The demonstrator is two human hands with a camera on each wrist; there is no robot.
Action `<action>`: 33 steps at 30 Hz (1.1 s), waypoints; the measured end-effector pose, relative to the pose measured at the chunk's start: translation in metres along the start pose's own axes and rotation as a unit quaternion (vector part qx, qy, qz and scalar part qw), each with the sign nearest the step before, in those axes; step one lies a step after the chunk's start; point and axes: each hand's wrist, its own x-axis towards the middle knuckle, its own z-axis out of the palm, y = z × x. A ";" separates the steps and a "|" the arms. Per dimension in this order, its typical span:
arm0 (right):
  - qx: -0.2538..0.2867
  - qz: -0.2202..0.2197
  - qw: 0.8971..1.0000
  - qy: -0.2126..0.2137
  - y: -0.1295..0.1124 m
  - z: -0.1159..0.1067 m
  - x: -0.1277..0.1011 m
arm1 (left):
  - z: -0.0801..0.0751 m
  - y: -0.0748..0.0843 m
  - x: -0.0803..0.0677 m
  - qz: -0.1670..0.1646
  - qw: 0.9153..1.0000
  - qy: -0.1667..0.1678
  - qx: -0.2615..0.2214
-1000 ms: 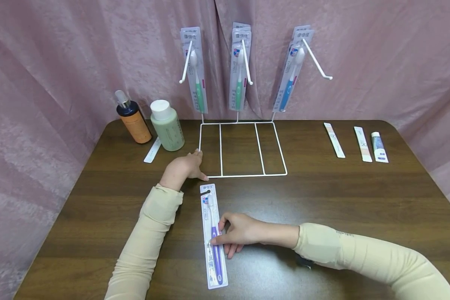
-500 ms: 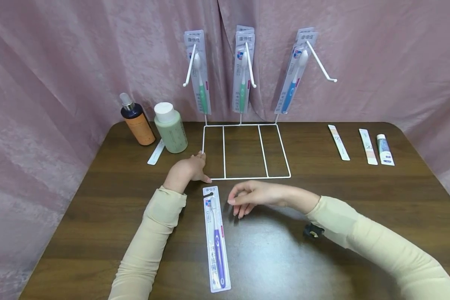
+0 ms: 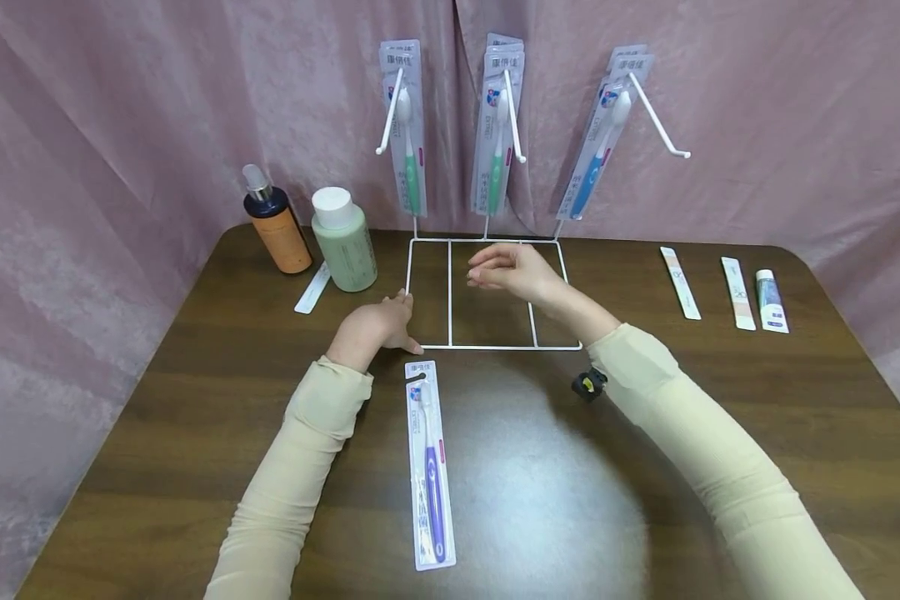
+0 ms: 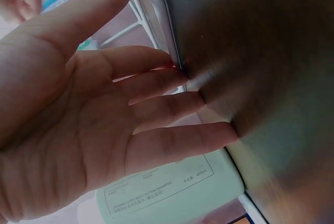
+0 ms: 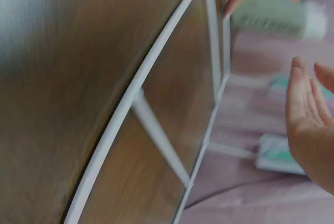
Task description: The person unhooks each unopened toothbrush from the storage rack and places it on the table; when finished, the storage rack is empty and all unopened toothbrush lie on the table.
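The packaged toothbrush lies flat on the worktop, untouched, well behind the right hand and just behind the left hand. A second ago the right hand's fingers rested on the pack; since then that hand has let go, lifted and travelled forward, and now it hovers with relaxed, slightly bent fingers, holding nothing, above the middle of the wire rack. In my judgement the pack has been set down and released, and the work has shifted towards the rack. The left hand has stayed where it was, fingers straight and pressing on the near left corner of the rack's base. Beyond the right hand, three hooks carry hanging toothbrush packs. Beyond and left of the left hand stand a green bottle and an orange bottle. Far to the right of the right hand lie three small tubes.
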 end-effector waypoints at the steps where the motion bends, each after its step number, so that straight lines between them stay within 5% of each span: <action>1: -0.004 -0.009 1.000 0.007 0.002 -0.002 0.007 | 0.000 0.000 -0.001 -0.001 1.000 0.000 0.000; 9: 0.003 -0.032 0.997 0.073 0.011 0.000 0.050 | -0.009 0.010 -0.022 -0.009 1.000 0.002 0.009; 16: -0.091 -0.034 0.986 0.137 0.003 0.020 0.074 | -0.009 0.012 -0.022 -0.004 1.000 -0.005 0.010; 22: -0.119 -0.045 0.977 0.171 -0.009 0.037 0.090 | -0.008 0.012 -0.020 -0.011 1.000 -0.004 0.015; 28: -0.142 -0.115 0.954 0.238 -0.026 0.053 0.097 | -0.007 0.013 -0.020 -0.009 1.000 -0.004 0.009; 33: -0.158 -0.160 0.941 0.252 -0.038 0.063 0.101 | -0.007 0.013 -0.020 -0.012 1.000 -0.004 0.006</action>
